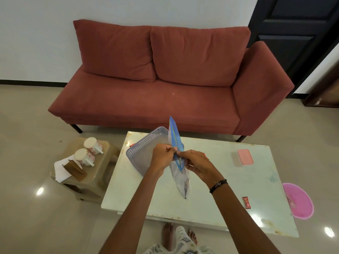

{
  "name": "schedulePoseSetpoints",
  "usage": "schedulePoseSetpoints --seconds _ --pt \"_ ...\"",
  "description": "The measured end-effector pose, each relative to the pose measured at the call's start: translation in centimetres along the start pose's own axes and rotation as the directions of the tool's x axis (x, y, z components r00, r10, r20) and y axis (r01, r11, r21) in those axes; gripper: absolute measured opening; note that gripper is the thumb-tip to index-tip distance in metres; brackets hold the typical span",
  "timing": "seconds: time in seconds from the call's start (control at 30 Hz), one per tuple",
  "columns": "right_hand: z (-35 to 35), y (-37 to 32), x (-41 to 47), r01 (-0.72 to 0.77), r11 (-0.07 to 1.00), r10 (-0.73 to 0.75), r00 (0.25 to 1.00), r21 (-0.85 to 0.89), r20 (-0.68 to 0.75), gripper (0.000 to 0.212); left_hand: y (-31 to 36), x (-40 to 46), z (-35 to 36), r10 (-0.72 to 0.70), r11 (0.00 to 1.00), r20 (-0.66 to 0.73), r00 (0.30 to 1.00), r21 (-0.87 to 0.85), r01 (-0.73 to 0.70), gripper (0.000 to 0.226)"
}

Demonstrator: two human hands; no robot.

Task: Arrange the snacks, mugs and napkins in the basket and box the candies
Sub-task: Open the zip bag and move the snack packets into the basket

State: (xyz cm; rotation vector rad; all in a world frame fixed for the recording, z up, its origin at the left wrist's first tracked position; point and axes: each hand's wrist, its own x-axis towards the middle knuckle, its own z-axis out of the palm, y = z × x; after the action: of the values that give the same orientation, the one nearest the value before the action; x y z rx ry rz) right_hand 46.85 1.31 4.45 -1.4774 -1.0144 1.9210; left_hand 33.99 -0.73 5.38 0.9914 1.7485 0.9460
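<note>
The room was evenly and moderately lit from overhead. Small ceiling-light reflections glared on the glossy floor (40, 191) and the worktop (256, 218). Shadows were soft. Wide-angle distortion curved the sofa (165, 99) and door (297, 33) at the edges. Focus was slightly soft throughout.

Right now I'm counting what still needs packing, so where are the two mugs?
In the head view both mugs lie on their sides on the low beige stool, left of the white table, beside the napkins.

Left hand (162, 157) and right hand (197, 165) pinch blue snack packet (177, 143) above white table (211, 180), beside basket (145, 153).
</note>
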Motion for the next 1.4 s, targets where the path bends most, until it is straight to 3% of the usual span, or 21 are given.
schedulePoseSetpoints --seconds 0.07,0.13,0.17,0.23,0.33,0.4,0.47,0.57,0.67,0.87,1.0,1.07,1.13,1.27,1.33,1.4 --pt "0.2 -0.6 -0.4 0.108 0.901 -0.137 0.990 -0.420 -0.041 0.022 -0.6 0.1 0.3 0.083 0.984 -0.018 0.996 0.161 -0.079 0.027" --pt "0.6 -1.1 -0.5 0.157 0.608 -0.216 0.976 -0.778 0.028 0.030 -1.0 0.0 0.8 0.157 0.946 -0.039 0.987 0.294 -0.138 0.028" --pt "0.8 -1.3 -0.4 0.185 0.489 -0.223 0.971 -0.852 0.083 0.032 -0.9 -0.2 1.0 0.180 0.931 -0.053 0.982 0.331 -0.153 0.028" --pt "1.0 -1.3 -0.3 0.269 0.399 -0.264 0.949 -0.877 0.171 0.032 -0.8 -0.5 1.3 0.191 0.925 -0.075 0.979 0.347 -0.154 0.028" --pt "0.8 -1.0 -0.3 0.360 0.476 -0.385 0.906 -0.803 0.178 0.036 -0.4 -0.6 0.9 0.050 0.974 0.004 0.999 0.220 -0.050 0.025" --pt "0.6 -0.8 -0.4 0.371 0.520 -0.442 0.888 -0.769 0.130 0.035 -0.1 -0.9 0.1 -0.143 0.989 0.257 0.956 0.064 0.131 0.023" --pt "0.3 -0.6 -0.4 0.344 0.583 -0.426 0.901 -0.736 0.084 0.027 0.1 -1.5 -0.4 -0.190 0.980 0.406 0.894 0.020 0.199 0.024" --pt "0.0 -0.8 -0.5 0.206 0.791 -0.172 0.978 -0.575 0.114 0.027 -0.3 -1.6 0.2 -0.071 0.997 0.302 0.951 -0.001 0.075 0.026" --pt "-0.4 -1.3 -0.8 0.063 0.921 0.021 0.977 -0.383 0.210 0.030 -0.7 -1.4 1.2 -0.013 0.999 0.176 0.984 -0.026 0.018 0.026" --pt "0.0 -0.9 -1.3 0.170 0.964 -0.139 0.978 -0.206 0.158 0.030 -0.6 -1.2 1.2 -0.080 0.977 0.236 0.968 -0.176 0.123 0.034" --pt "1.1 -0.2 -1.8 0.204 0.978 -0.206 0.977 0.034 0.055 0.038 0.1 -1.7 1.8 -0.065 0.924 0.191 0.979 -0.359 0.132 0.027" --pt "1.5 0.3 -1.9 0.234 0.970 -0.234 0.972 0.069 -0.003 0.037 -0.1 -1.8 2.0 -0.041 0.907 0.157 0.987 -0.408 0.102 0.026" --pt "1.8 0.6 -1.8 0.239 0.961 -0.230 0.970 0.135 -0.079 0.036 -0.1 -1.9 2.2 -0.038 0.900 0.126 0.991 -0.426 0.088 0.019" --pt "2.3 0.4 -1.5 0.196 0.891 -0.136 0.976 0.408 -0.172 0.033 -0.2 -2.0 2.4 -0.064 0.886 0.074 0.995 -0.455 0.090 0.033" --pt "2.0 -0.4 -1.8 0.179 0.890 -0.133 0.982 0.420 -0.136 0.034 0.3 -1.9 2.2 -0.021 0.884 0.097 0.995 -0.462 0.064 0.036" --pt "1.1 -1.4 -2.0 0.163 0.953 -0.156 0.987 0.254 -0.049 0.032 1.1 -1.9 1.8 0.030 0.886 0.140 0.990 -0.462 0.038 0.036"
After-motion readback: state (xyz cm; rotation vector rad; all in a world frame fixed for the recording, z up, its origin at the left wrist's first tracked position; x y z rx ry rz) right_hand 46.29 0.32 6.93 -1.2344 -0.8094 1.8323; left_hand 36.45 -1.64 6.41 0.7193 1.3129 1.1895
